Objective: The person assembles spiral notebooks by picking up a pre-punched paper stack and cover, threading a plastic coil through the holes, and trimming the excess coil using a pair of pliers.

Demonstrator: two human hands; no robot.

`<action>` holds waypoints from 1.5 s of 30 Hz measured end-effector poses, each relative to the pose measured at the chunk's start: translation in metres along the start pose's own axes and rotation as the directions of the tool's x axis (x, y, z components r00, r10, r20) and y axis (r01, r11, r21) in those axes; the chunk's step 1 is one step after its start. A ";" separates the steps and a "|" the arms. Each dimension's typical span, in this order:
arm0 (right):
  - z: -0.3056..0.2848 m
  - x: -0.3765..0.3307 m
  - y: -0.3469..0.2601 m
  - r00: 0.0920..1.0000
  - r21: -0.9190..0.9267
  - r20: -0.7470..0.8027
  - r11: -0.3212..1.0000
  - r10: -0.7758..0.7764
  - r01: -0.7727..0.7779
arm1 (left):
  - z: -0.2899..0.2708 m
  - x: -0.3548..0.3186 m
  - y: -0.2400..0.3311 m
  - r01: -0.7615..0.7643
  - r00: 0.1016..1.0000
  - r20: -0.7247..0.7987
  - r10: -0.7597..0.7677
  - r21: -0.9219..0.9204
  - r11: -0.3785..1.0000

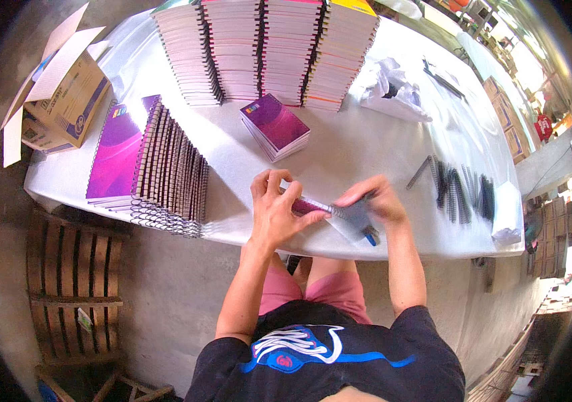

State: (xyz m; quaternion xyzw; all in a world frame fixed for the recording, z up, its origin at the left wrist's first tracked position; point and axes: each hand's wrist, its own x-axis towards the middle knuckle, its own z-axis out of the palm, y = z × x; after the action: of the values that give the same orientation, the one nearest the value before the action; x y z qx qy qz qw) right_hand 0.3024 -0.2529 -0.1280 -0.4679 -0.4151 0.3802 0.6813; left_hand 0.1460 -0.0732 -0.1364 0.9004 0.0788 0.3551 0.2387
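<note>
Close to the table's front edge, my left hand grips a small purple notebook between thumb and fingers. A coil binding runs along the notebook's edge and sticks out toward my right hand. My right hand is at the coil's end, thumb pointing to it; its fingers are smeared by motion, so their grip does not show. Below that hand, a tool with a blue handle end is partly visible and blurred. A short stack of purple-covered notebooks lies just beyond my hands.
Tall stacks of spiral-bound notebooks stand at the back. Many coil-bound purple notebooks sit at the left, beside an open cardboard box. Loose black coils lie at the right, with crumpled white plastic farther back.
</note>
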 end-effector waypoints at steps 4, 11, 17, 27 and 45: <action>0.007 0.007 -0.004 0.985 -0.135 -0.155 0.986 0.078 -0.100 | 0.005 0.000 -0.004 -0.023 0.999 0.026 0.023 -0.002 1.000; 0.016 0.017 -0.012 0.981 -0.204 -0.154 0.968 0.115 -0.146 | 0.005 0.004 -0.008 -0.065 0.998 0.005 0.065 -0.076 0.995; 0.019 0.021 -0.004 0.948 -0.323 -0.286 0.918 0.137 -0.230 | 0.001 0.006 -0.009 -0.096 0.995 -0.022 0.094 -0.090 0.991; 0.048 0.030 0.003 0.950 -0.478 -0.272 0.836 0.151 -0.270 | 0.008 -0.004 -0.028 0.097 0.994 -0.019 -0.112 -0.375 0.922; 0.063 0.064 -0.003 0.974 -0.604 -0.217 0.774 0.070 -0.191 | 0.035 -0.010 -0.056 0.094 0.992 -0.001 -0.125 -0.656 0.749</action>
State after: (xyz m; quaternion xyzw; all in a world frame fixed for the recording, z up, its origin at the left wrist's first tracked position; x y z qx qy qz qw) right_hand 0.2678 -0.1757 -0.0978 -0.7264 -0.4192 0.2245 0.4963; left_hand 0.1637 -0.0402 -0.1924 0.7460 0.0075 0.3655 0.5566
